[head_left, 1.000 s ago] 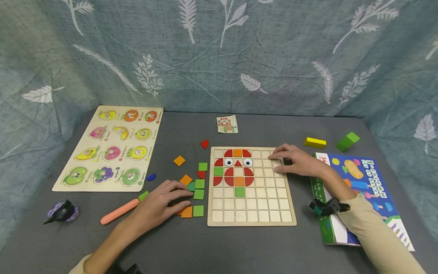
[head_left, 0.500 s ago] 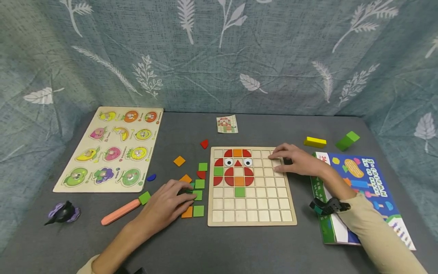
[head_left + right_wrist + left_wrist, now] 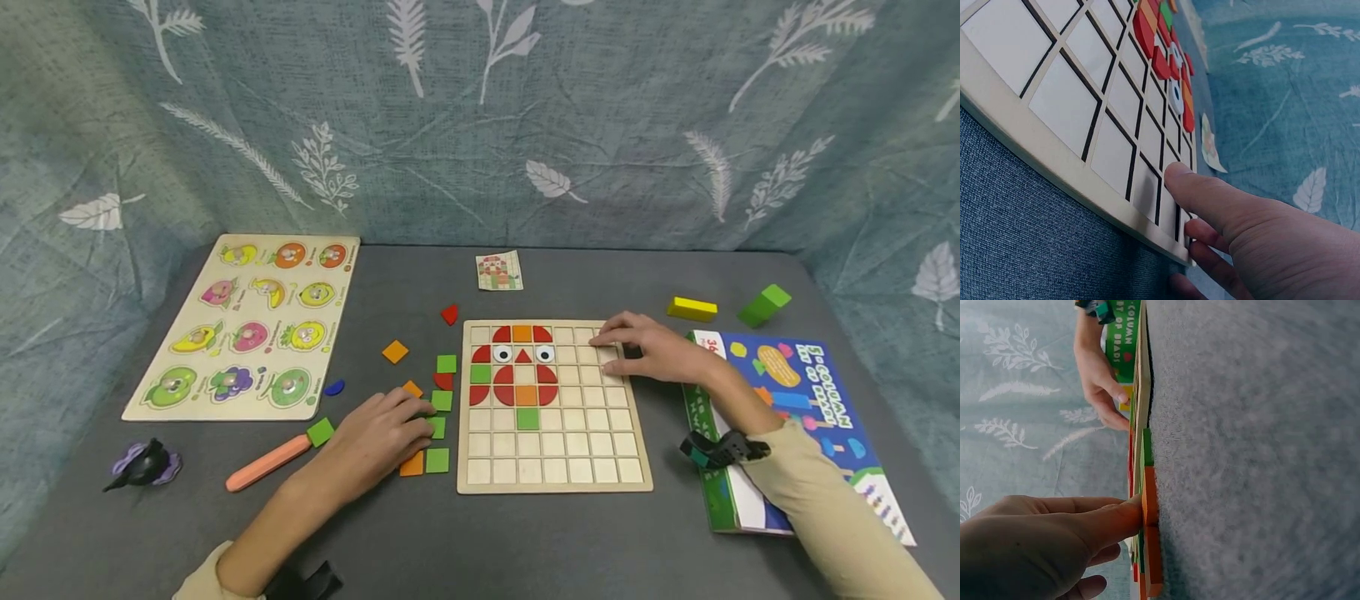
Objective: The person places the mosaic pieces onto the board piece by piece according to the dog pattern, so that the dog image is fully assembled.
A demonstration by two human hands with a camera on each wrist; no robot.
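Note:
My left hand (image 3: 381, 437) reaches over a cluster of small wooden tiles left of the grid board (image 3: 551, 472). Its fingertips are right at a green square tile (image 3: 438, 428), and other tiles are partly hidden beneath it. Seen from the left wrist, the thumb and forefinger extend down to the tile edges beside an orange tile (image 3: 1150, 495). My right hand (image 3: 654, 350) rests at the board's upper right edge, thumb and fingers spread, holding nothing. Red, orange and green pieces and two eye tiles (image 3: 544, 354) form a face on the board, with a green square (image 3: 528, 418) below it.
Behind the board lies a picture card (image 3: 498, 271). A fruit puzzle (image 3: 251, 333) is at left, near an orange stick (image 3: 267, 463) and a black-and-purple object (image 3: 147, 462). At right are a boxed set (image 3: 798, 417), a yellow block (image 3: 692, 309) and a green block (image 3: 764, 306).
My left hand has shifted slightly right over the tiles, uncovering the green square by the orange stick and covering more of the teal piece. The right hand stays on the board's edge.

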